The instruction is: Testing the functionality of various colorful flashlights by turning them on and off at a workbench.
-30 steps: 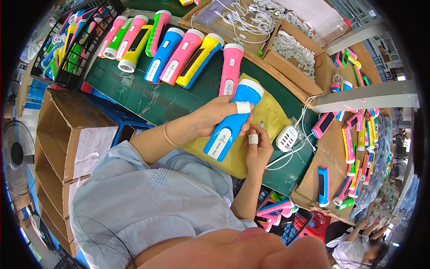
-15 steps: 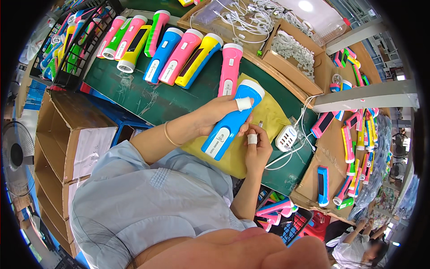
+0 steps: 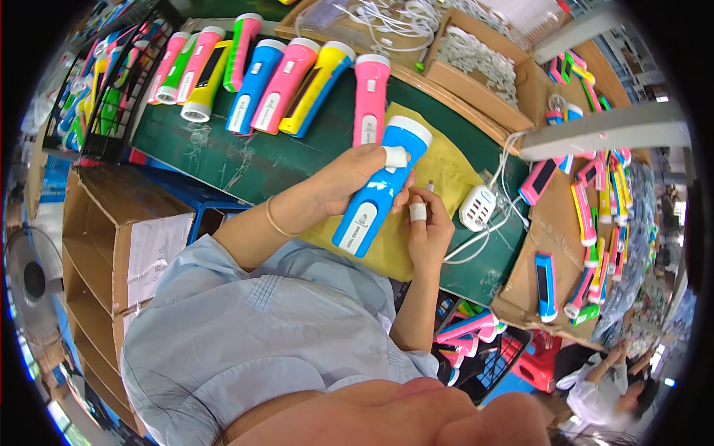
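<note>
My left hand is wrapped round a blue flashlight with a white head rim, a white switch area and a white label plate. Its thumb, wound with white tape, lies on the upper side near the head. The flashlight slants over a yellow cloth, head away from me. Just right of it, my right hand is closed, one finger taped white, around a white cable. A small plug end shows by its fingertips. Between flashlight and right hand there is a small gap.
Several coloured flashlights lie along the far side of the green table. A white multi-port charger sits to the right. Beyond are a box of small white parts and white cables. A black crate stands left, cardboard shelves nearer.
The whole view has shifted slightly. The blue flashlight has tipped a little more upright in my left hand. My right hand keeps its closed pose beside it.
</note>
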The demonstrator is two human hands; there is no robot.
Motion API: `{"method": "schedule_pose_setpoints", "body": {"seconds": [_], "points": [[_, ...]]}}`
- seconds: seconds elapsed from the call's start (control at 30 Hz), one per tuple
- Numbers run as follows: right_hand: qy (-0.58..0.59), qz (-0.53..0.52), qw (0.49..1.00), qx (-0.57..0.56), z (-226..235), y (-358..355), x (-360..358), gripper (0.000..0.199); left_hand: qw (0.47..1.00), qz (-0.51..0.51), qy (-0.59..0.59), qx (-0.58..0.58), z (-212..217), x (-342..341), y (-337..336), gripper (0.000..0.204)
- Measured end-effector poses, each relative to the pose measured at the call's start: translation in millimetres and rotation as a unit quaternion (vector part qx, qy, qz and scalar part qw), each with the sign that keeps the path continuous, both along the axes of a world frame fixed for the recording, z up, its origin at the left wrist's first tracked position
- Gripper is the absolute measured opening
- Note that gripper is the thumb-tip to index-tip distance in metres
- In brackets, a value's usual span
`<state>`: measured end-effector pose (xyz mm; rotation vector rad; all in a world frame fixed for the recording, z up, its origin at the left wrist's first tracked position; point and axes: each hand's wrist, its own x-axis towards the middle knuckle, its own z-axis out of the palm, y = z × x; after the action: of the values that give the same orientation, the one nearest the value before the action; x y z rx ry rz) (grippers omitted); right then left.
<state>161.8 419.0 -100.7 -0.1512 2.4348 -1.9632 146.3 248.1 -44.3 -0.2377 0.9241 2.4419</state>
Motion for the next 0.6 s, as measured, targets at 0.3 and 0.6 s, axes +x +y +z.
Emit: {"method": "schedule_pose_setpoints", "body": {"seconds": [0.3,0.6], "points": [[-0.001,-0.008,0.988,-0.155,43,12,40,0.068,0.974,0.008,0.149,-0.171,6,9,55,0.038],[-0.021,-0.522,0.821,-0.231,11,150,151,0.025,0.893,-0.177,0.332,-0.248,3,31,83,0.039]]}}
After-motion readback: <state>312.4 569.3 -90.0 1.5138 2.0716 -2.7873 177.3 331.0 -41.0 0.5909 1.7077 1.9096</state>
